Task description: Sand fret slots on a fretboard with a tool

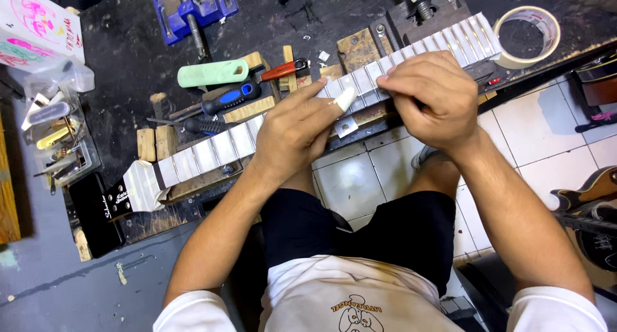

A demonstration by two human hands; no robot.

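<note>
Dark, scuffed tabletop (128,62) over a tiled floor. Left hand (292,129) pressed flat, taped forefinger extended, steadying a masked guitar neck (212,153); right hand (430,94) curled, pinching at the neck. Beyond: screwdrivers (225,100), tape roll (527,36), blue vise (193,7).

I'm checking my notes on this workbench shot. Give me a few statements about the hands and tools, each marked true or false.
1. Both hands rest on the guitar neck. True: the left hand and the right hand press on it.
2. The fretboard is bare wood. False: pale tape covers it between the frets.
3. A roll of tape lies near the neck's far right end. True.
4. The left hand holds the blue-handled screwdriver. False: it lies untouched on the bench.
5. The vise is red. False: it is blue.
</note>
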